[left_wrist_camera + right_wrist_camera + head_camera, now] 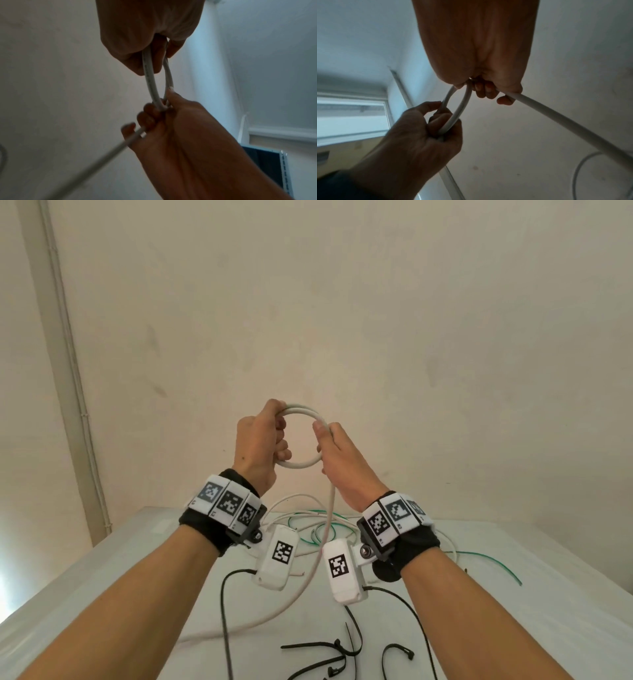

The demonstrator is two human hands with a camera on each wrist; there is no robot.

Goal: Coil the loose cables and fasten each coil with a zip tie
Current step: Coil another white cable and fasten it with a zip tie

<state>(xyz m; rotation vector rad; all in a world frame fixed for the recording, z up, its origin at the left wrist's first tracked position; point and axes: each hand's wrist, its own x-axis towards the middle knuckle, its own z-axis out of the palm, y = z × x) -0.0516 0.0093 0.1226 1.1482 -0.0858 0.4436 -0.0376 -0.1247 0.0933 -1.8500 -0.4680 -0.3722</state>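
I hold a small round coil of white cable [301, 409] up in the air above the table [102, 577]. My left hand [278, 436] grips the coil's left side with curled fingers. My right hand [323, 436] pinches its right side, thumb on top. The cable's loose tail [329, 508] drops from my right hand to the table. In the left wrist view the coil [150, 81] spans from the left hand [145, 44] to the right hand [161, 115]. In the right wrist view the tail [556, 117] runs off right from the right hand [481, 86]; the left hand [436, 124] grips the loops [460, 108].
Several black zip ties [329, 652] lie near the table's front edge. Thin green wires [308, 529] and another white cable [294, 501] lie tangled at the back of the table, and one green wire [496, 563] trails right. A plain wall stands behind.
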